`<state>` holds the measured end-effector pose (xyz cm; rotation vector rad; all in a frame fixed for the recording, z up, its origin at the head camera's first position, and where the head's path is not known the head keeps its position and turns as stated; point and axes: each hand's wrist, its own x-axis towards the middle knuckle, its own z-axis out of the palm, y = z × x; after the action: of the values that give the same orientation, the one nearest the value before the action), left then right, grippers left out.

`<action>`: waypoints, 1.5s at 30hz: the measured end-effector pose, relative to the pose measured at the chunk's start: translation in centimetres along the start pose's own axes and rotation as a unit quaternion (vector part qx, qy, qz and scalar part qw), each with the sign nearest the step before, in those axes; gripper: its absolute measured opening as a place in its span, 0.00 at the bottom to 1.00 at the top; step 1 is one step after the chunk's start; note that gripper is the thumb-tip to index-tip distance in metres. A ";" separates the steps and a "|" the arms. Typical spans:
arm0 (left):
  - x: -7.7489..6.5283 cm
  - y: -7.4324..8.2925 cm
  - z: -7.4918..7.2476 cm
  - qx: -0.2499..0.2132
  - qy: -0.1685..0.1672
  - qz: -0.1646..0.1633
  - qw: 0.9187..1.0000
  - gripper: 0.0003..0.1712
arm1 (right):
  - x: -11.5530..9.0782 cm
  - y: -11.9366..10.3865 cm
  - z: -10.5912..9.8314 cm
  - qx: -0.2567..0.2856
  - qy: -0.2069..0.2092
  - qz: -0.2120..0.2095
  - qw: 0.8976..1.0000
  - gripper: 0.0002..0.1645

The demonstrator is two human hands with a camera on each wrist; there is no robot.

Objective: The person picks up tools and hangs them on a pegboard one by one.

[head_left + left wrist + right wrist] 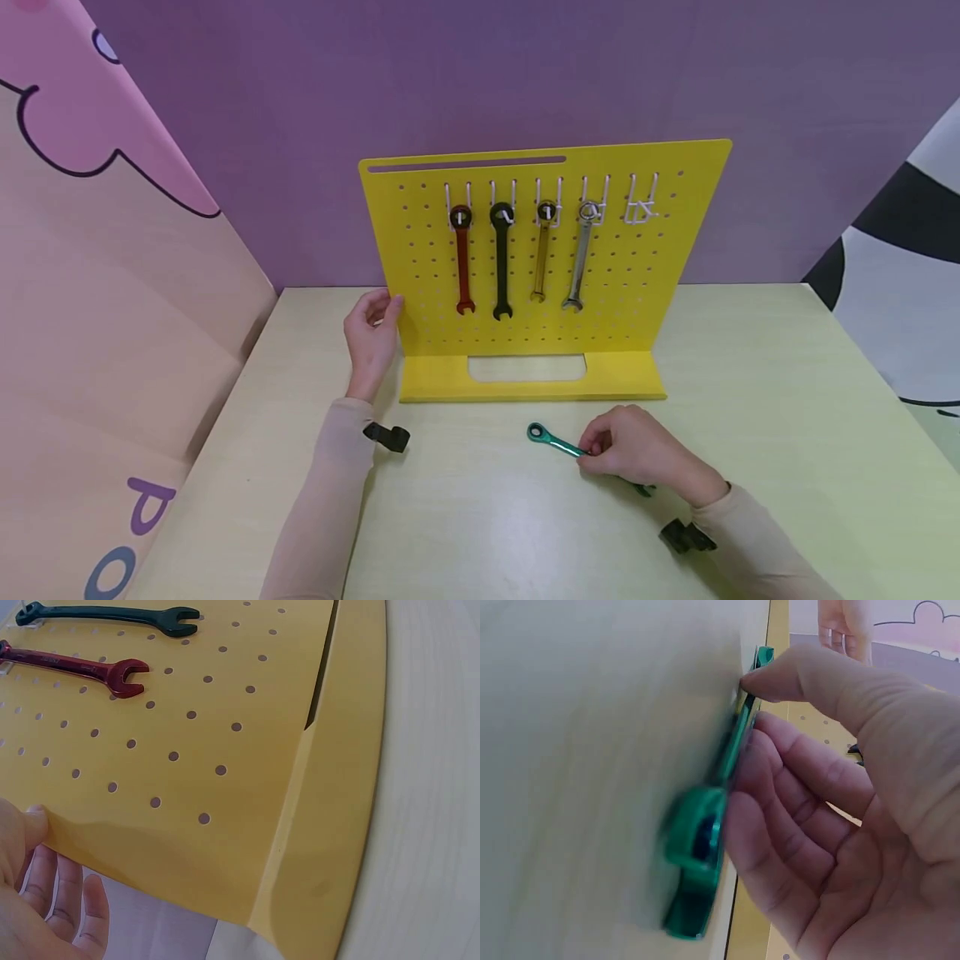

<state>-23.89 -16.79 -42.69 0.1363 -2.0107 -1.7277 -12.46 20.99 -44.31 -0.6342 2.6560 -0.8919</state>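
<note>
A yellow pegboard [697, 192] stands upright on the table. My left hand [371, 337] holds its left edge, with the thumb on the front face and the other fingers behind, as the left wrist view shows. Just in front of the board's base, my right hand [641, 450] pinches a green combination wrench [558, 444] at mid-handle. The wrench's ring end points left toward the board; its open end [694, 862] shows below the fingers in the right wrist view. It lies at or very near the tabletop; whether it touches, I cannot tell.
On white hooks hang a red wrench [463, 267], a dark wrench [502, 271], a gold wrench [542, 250] and a silver wrench [581, 258], ring ends up. Right of them is a hook [641, 208] without a wrench. A purple wall [480, 75] rises behind the table [465, 500].
</note>
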 end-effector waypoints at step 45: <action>0.0 -0.1 0.1 0.000 0.001 -0.010 1.000 0.15 | -0.3 -1.0 -1.9 0.041 0.061 -0.012 0.997 0.06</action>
<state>-23.90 -16.73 -42.84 0.1567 -2.0138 -1.7398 -12.63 21.35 -42.22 -0.6132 2.7063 -1.0722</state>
